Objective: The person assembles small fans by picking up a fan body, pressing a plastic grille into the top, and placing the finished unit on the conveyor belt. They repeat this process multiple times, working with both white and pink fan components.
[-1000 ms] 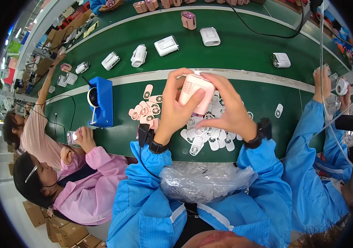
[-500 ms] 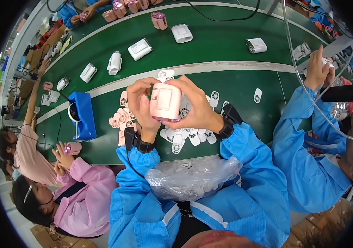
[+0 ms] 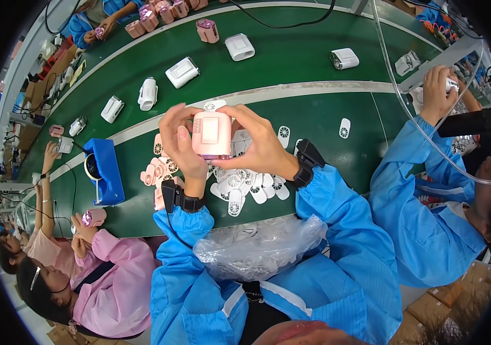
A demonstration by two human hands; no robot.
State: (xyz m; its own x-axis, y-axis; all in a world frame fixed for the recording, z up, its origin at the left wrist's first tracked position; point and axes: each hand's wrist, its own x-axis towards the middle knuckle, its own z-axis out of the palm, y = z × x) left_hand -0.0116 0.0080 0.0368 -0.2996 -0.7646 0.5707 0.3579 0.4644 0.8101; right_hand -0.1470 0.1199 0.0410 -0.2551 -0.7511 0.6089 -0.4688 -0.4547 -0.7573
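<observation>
Where head view looks down, left hand [image 3: 189, 158] and right hand [image 3: 264, 144], fingers part-curled, clasp pink housing [image 3: 211, 138] above green worktop [image 3: 321, 123]. White slotted plates [image 3: 251, 185] beneath; pink plates [image 3: 162, 170] left. White housings [image 3: 182, 72] far, beyond pale rail [image 3: 314, 87]. Blue tape dispenser [image 3: 107, 174] left; plastic bag [image 3: 263, 244] near; cartons [image 3: 429, 309] near right. Any housing lettering too small to read.

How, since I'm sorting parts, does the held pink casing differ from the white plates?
The pink casing is thick and boxy; the white plates are flat. The left hand and right hand hold the pink casing; the white plates lie on the green table. Both have rounded corners.
</observation>
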